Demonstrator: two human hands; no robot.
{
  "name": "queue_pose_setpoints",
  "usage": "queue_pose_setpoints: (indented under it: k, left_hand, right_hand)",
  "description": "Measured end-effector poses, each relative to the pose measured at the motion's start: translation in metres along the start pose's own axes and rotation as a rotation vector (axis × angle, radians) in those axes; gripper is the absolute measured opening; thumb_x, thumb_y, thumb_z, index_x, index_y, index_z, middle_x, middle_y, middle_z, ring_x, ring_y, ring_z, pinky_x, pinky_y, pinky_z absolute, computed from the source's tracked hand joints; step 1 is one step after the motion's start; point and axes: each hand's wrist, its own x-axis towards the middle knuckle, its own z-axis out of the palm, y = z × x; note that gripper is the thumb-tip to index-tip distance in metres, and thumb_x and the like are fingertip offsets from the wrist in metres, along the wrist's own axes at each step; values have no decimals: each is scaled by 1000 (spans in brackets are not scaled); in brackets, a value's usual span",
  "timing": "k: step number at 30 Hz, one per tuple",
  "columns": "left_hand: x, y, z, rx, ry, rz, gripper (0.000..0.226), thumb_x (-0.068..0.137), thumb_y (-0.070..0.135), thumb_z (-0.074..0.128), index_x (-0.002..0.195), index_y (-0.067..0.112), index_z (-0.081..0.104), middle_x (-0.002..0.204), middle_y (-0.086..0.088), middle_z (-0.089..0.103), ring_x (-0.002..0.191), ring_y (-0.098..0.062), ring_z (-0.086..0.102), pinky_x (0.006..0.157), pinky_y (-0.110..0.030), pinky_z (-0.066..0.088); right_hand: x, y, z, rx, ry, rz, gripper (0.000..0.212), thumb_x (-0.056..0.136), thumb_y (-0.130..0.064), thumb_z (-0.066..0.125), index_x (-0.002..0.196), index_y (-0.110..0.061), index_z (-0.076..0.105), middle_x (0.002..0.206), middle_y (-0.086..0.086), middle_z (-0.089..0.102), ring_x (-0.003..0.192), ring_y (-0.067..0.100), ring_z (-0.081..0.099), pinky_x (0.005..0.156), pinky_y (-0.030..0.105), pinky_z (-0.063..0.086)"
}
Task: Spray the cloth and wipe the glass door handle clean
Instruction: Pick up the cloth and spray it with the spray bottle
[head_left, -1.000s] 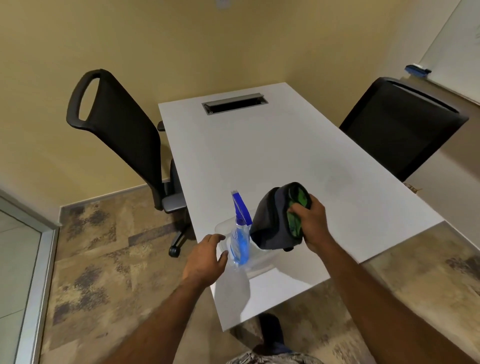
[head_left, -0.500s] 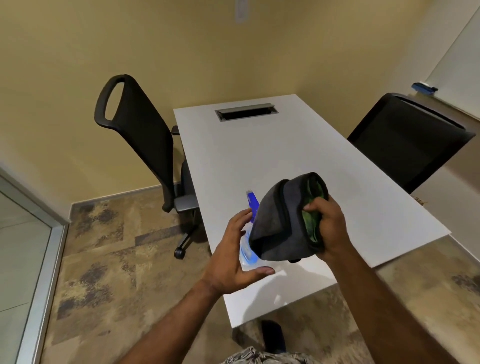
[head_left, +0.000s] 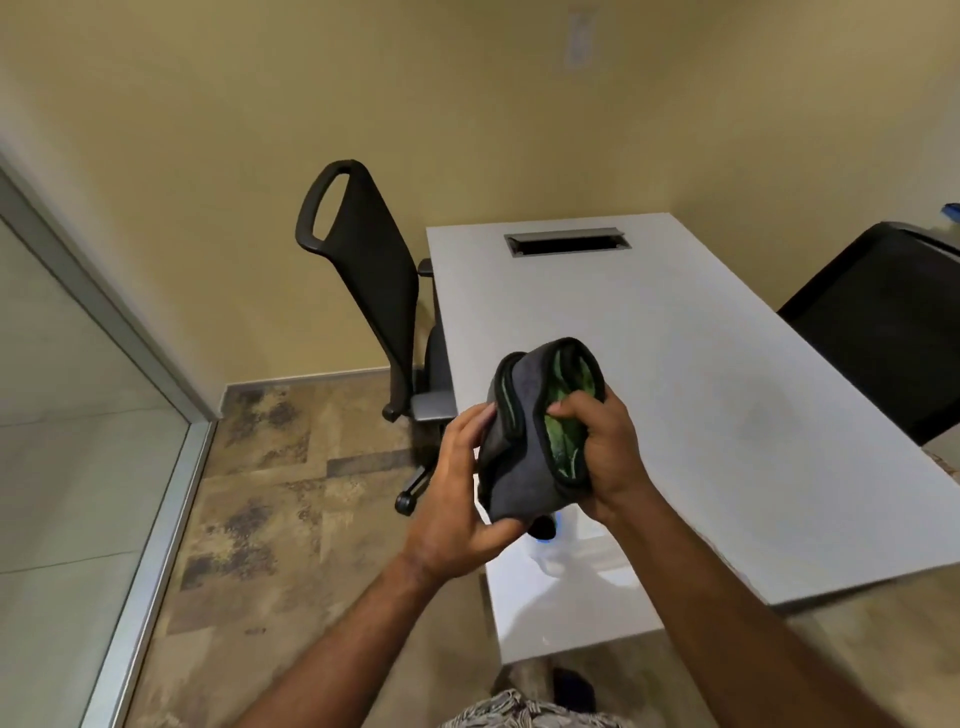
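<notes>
A folded grey cloth (head_left: 519, 457) with a green inner side is held above the near left corner of the white table (head_left: 727, 415). My right hand (head_left: 602, 447) grips its right side, fingers curled into the green fold. My left hand (head_left: 457, 499) cups its left and lower edge. The spray bottle (head_left: 550, 545) stands on the table right under the cloth; only its clear base with a blue glint shows. A glass panel (head_left: 62, 467) with a metal frame runs along the left edge; no door handle is in view.
A black office chair (head_left: 374, 291) stands at the table's left side, another black chair (head_left: 883, 332) at the right. A cable slot (head_left: 569, 241) sits at the table's far end. Patterned carpet (head_left: 291, 519) covers the floor between the glass panel and the table.
My left hand left the spray bottle and came up onto the cloth. The cloth rose in front of the bottle, hiding it. The view swung left, showing more of the glass panel.
</notes>
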Motion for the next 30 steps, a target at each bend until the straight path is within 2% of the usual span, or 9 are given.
queue_pose_setpoints:
  k: [2,5,9,12,14,18,20,24,30]
  left_hand:
    - [0,3,-7,-49,33,-20,87,77,20,74,150,2,31,148,-16,39,136,-36,45,104,-55,48]
    - [-1,11,-15,-133,94,-70,73,85,25,62,150,4,34,145,-12,47,133,-28,50,107,-41,47]
    - [-5,10,-20,-279,180,-217,55,97,31,50,148,10,40,141,-6,55,132,-26,52,108,-39,45]
    - [-8,9,-22,-398,294,-356,35,102,26,41,133,16,52,125,1,69,122,-19,61,99,-31,51]
    - [-10,8,-25,-421,353,-399,36,102,24,37,132,15,53,124,2,70,122,-20,62,97,-26,52]
    - [-13,7,-29,-430,417,-412,42,101,23,39,138,5,50,129,-9,66,125,-27,60,102,-34,51]
    - [-13,6,-29,-438,426,-424,39,101,24,40,135,11,52,125,-5,68,122,-24,62,99,-31,53]
    - [-13,7,-28,-463,423,-439,33,99,25,41,127,16,57,115,3,73,114,-18,67,89,-25,55]
    - [-13,9,-31,-476,445,-508,48,100,29,42,137,0,52,124,-14,67,116,-22,66,88,-27,56]
  right_hand:
    - [4,1,6,15,-39,10,37,68,-13,60,104,-6,66,90,14,68,79,25,68,64,35,57]
    - [9,7,16,74,-75,57,45,73,-15,65,116,-3,64,103,20,69,92,31,68,81,43,59]
    - [12,20,28,137,-127,117,57,72,-36,76,119,-7,63,116,22,67,108,34,65,99,48,52]
    - [13,27,34,103,-166,103,55,76,-39,73,120,-8,62,109,14,69,103,27,66,97,44,53]
    - [12,30,37,57,-184,90,47,82,-34,67,122,-8,62,107,11,70,100,23,68,92,39,55]
    - [10,35,41,-20,-244,54,37,85,-28,70,120,-17,64,108,8,71,100,22,70,87,33,57]
    - [10,39,42,-53,-256,21,34,85,-27,71,118,-24,64,109,7,71,103,24,69,87,33,57]
    - [8,50,41,-257,-221,-133,40,82,-32,71,121,-35,60,117,0,69,110,19,67,90,32,57]
    - [4,68,35,-599,-197,-253,67,71,-52,77,128,-37,44,122,-14,55,110,-2,57,85,10,50]
